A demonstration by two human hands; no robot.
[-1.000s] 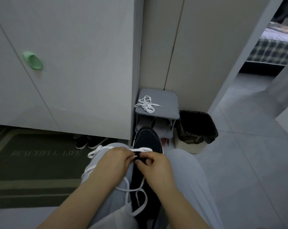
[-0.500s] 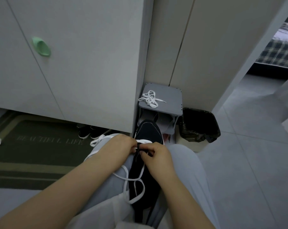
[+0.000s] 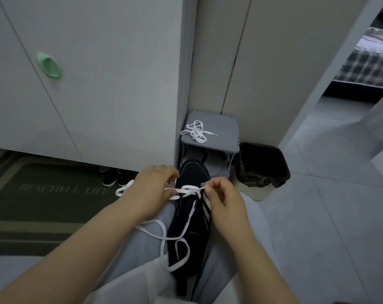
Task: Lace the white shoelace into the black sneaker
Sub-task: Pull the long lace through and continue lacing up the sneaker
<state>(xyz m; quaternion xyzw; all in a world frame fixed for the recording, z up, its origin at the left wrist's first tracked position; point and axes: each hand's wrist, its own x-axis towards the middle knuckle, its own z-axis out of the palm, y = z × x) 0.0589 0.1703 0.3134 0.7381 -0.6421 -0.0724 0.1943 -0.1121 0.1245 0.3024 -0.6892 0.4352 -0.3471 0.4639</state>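
Over on the far left a dark green doormat (image 3: pixel 43 194) with pale lettering is laid flat on the floor, tucked under a white cabinet door that's fitted with a mint-green handle (image 3: pixel 49 65). A pair of dark shoes (image 3: pixel 111 177) is parked under the cabinet edge, just past the mat. Next comes the left hand (image 3: pixel 152 189), fingers curled and pinched onto the white shoelace (image 3: pixel 186 190) at the left side of the shoe. The black sneaker (image 3: pixel 191 216) is wedged between light grey trouser legs, toe pointed away, white side stripes shown on its right flank. The lace is stretched across the front eyelets between both hands, and the slack is looped loosely over the left thigh and back onto the tongue. The right hand (image 3: pixel 226 199) is closed in a pinch on the other lace end, right at the shoe's right edge. Behind the toe a small grey stool (image 3: pixel 225 130) is set in the corner, with a second white lace (image 3: pixel 196 131) bunched on top. A bin with a black liner (image 3: pixel 261 165) is placed just right of the stool.
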